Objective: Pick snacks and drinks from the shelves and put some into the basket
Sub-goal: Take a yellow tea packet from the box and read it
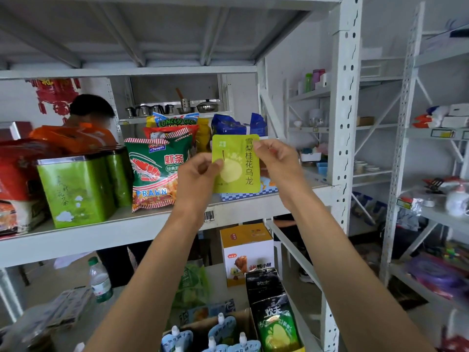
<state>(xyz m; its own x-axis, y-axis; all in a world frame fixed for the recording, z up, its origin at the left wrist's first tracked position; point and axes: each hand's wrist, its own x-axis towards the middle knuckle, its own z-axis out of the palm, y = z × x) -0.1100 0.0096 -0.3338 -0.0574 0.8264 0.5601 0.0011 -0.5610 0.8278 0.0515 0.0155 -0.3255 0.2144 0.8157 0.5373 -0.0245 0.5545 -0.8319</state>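
White metal shelving fills the room, stocked with packaged snacks. Both arms reach up and forward, holding a flat green tea pouch upright in front of the middle shelf. Left hand: fingers curled, thumb pressed on the pouch's left edge. Right hand: fingers pinch the pouch's upper right edge. Behind the pouch lies a blue-and-white checked box. Left of it stand a prawn cracker bag and a green tin. Below, an open cardboard box contains spouted drink pouches; beside it stands a black-and-green carton.
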